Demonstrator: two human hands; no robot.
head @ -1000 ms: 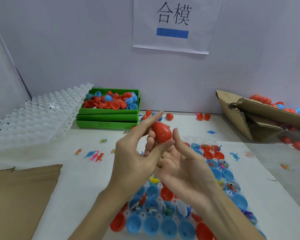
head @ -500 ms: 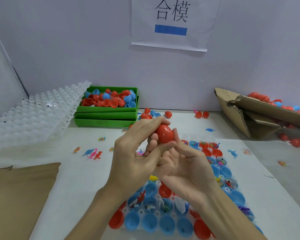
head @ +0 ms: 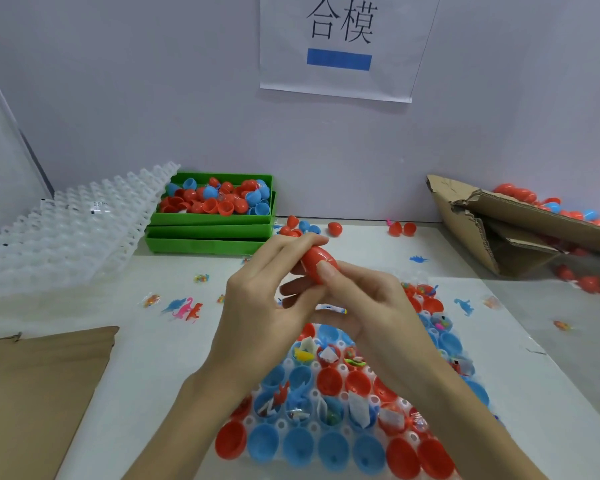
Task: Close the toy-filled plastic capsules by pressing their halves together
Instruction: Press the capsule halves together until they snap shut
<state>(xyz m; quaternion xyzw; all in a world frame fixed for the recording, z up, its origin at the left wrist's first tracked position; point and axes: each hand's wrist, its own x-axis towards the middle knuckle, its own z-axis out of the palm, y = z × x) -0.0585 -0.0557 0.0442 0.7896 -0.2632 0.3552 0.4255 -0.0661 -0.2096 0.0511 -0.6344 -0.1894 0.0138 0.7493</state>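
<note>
Both hands are raised above the middle of the desk point(head: 160, 344), forearms rising from its near edge. The left hand point(head: 257, 306) and right hand point(head: 371, 306) meet around one red capsule point(head: 317, 263), each grip grasping it, fingers curled over its ends. The capsule looks whole, tilted, its halves together, above the tray of open capsule halves point(head: 329, 441)

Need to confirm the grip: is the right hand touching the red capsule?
Touching. The head view shows the right hand's thumb pressed on the red capsule, with no gap.
</note>
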